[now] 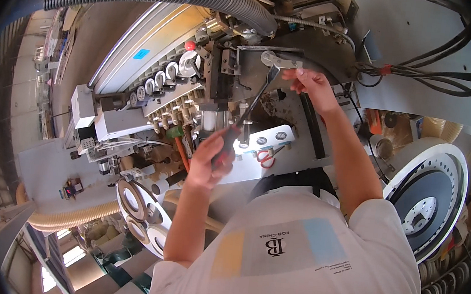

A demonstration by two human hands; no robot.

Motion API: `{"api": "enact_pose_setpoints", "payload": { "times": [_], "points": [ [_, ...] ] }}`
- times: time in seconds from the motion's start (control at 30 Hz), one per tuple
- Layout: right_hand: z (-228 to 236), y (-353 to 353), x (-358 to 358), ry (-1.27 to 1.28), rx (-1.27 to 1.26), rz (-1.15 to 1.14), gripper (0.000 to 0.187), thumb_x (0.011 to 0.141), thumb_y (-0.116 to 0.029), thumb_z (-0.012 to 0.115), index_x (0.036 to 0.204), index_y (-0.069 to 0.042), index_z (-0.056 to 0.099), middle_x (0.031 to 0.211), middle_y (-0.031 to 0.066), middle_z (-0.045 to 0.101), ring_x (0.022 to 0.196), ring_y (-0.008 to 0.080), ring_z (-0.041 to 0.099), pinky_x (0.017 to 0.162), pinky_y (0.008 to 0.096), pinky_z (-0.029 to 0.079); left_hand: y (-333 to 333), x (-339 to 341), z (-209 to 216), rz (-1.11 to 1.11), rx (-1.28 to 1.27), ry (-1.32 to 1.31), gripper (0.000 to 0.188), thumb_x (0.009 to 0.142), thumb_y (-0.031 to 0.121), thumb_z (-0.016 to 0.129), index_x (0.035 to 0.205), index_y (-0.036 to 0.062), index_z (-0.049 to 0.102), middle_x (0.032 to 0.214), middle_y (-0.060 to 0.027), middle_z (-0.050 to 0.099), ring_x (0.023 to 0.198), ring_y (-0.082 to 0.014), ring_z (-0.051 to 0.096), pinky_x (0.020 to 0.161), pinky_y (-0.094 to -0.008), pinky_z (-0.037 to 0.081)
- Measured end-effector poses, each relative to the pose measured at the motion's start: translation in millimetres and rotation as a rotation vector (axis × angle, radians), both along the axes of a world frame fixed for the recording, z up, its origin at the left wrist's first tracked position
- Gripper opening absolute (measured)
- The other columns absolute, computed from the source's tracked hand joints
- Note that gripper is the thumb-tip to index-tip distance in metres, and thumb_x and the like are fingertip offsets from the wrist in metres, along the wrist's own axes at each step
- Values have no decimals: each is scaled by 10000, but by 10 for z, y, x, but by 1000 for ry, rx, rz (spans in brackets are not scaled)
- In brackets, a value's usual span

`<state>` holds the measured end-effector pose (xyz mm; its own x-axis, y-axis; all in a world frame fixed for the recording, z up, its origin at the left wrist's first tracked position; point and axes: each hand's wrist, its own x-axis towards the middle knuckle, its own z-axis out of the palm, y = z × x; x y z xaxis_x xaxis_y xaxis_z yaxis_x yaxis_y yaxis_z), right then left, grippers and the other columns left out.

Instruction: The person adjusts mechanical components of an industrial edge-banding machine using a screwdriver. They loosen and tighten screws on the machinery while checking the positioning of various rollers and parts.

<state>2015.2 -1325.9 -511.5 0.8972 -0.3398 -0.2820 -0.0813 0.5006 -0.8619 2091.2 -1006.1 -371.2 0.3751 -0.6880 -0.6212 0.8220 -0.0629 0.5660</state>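
- Head view: the left hand (211,159) is wrapped around the handle of a long dark tool (255,103), which slants up and away.
- The tool's flat tip lies at the underside of a small metal arm (283,62); whether they touch, I cannot tell.
- The right hand (315,90) has bent fingers at the arm's right end; I cannot tell whether they pinch it.
- Red-handled scissors (267,160) lie near a white gauge panel (271,135).
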Motion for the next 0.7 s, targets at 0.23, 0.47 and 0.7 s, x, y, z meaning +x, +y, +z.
{"api": "enact_pose_setpoints", "payload": {
  "times": [0.23,0.47,0.7],
  "points": [
    [355,363,-101,-178,89,166,159,918,-142,798,1029,-39,748,868,-4,713,776,68,623,730,234,492,326,-581,-274,73,-124,78,546,1016,351,628,1439,31,495,656,-46,504,387,-85,323,380,-250,260],
    [517,451,-487,-71,127,303,128,954,-143,768,922,-19,770,832,53,752,733,102,681,710,267,550,569,-820,-222,-195,46,-144,632,960,426,691,1374,-26,535,646,-18,502,409,-71,354,387,-233,241],
    [767,221,-631,-275,-554,768,178,944,-132,744,840,-19,653,772,79,650,691,183,623,612,351,464,1056,-825,-347,-99,56,176,685,939,370,723,1385,-121,552,731,-54,612,454,-50,411,384,-188,265]
  ]
}}
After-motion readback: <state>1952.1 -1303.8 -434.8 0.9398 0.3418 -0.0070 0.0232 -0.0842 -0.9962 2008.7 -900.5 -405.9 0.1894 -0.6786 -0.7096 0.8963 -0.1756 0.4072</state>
